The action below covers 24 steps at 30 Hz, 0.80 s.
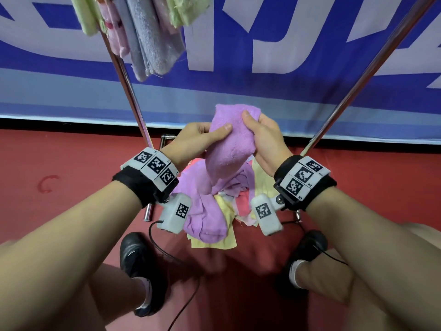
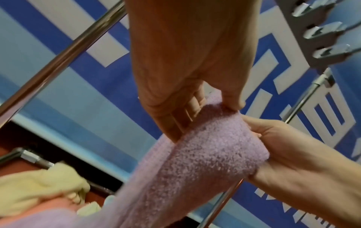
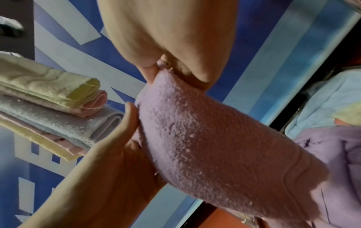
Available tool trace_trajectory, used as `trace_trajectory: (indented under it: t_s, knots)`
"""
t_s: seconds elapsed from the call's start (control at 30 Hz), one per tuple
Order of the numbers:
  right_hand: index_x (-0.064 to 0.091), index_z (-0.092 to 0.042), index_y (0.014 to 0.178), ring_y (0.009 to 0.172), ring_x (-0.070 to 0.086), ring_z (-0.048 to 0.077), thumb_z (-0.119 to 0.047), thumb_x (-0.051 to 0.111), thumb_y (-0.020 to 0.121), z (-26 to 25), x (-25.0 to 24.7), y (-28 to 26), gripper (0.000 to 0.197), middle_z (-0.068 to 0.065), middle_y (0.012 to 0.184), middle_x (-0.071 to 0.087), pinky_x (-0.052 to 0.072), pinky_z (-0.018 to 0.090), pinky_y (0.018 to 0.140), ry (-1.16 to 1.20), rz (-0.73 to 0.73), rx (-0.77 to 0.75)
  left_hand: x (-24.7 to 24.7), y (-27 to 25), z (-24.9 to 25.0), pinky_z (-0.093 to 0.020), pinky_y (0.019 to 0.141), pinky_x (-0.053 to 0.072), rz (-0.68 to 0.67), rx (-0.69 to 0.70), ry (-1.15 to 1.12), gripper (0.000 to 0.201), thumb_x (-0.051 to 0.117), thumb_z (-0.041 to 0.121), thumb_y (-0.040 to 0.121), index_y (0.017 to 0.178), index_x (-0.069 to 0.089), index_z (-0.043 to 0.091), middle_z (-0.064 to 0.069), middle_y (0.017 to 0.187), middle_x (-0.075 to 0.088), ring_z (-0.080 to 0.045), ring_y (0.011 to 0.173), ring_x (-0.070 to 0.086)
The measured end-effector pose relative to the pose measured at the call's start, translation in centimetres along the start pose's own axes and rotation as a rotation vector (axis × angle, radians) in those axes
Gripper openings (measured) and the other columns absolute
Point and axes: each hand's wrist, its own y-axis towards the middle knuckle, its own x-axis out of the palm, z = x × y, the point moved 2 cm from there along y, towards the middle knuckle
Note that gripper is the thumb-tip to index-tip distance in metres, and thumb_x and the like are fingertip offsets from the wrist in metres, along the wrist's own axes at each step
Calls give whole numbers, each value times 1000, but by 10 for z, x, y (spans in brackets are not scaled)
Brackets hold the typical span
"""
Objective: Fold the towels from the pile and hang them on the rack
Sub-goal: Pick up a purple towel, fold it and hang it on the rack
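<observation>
Both hands, left [image 1: 195, 139] and right [image 1: 265, 139], raised together, fingers pinching.

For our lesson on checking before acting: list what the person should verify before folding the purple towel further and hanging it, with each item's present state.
1. Left hand holds the purple towel: ok.
2. Right hand holds it too: ok.
3. Towel lifted clear of the pile: not ok, its lower end lies on the pile.
4. Edges lined up for a neat fold: cannot tell.
5. Free room on the rack beside the hung towels: cannot tell.
</observation>
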Motion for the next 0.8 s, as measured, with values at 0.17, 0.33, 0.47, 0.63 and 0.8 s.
trace_trajectory:
  t_s: [0.17, 0.33, 0.47, 0.63, 0.8]
  knots:
    - [64, 5, 124, 111, 70, 28, -22, 61, 102, -10, -8, 6, 34, 21, 121, 71, 56, 43, 101, 73, 43, -9, -3, 0, 9, -30, 65, 52, 52, 103, -23, 37, 69, 21, 94, 106, 63, -13, -16, 90, 61, -22, 82, 56]
    - [68, 2, 126, 120, 67, 32, -31, 78, 89, 18, -1, -8, 50, 21, 122, 72, 49, 46, 110, 25, -142, 241, -4, 2, 9, -27, 59, 46, 206, 174, -62, 31, 76, 19, 88, 93, 66, -10, -16, 82, 60, -19, 72, 52]
    - [65, 2, 128, 109, 70, 25, -17, 60, 103, 19, 2, -15, 32, 20, 122, 72, 57, 36, 91, 41, -148, 227, -10, 4, 1, -27, 62, 45, 269, 211, 45, 32, 82, 26, 82, 83, 71, -4, -20, 76, 67, -16, 68, 54]
    - [59, 3, 134, 124, 65, 31, -15, 45, 108, 14, 12, -10, 35, 22, 132, 67, 50, 43, 108, 161, -161, 255, -7, 4, 10, -22, 51, 35, 366, 135, 26, 49, 64, 50, 93, 64, 55, 13, 1, 56, 46, -11, 50, 39]
    - [61, -2, 111, 98, 62, 28, -16, 60, 88, -4, 30, -18, 26, 16, 109, 63, 50, 36, 85, -18, -352, 312, -21, 0, 25, -31, 85, 48, 299, 291, 247, 52, 44, 61, 97, 96, 62, 12, -4, 94, 67, -15, 86, 61]
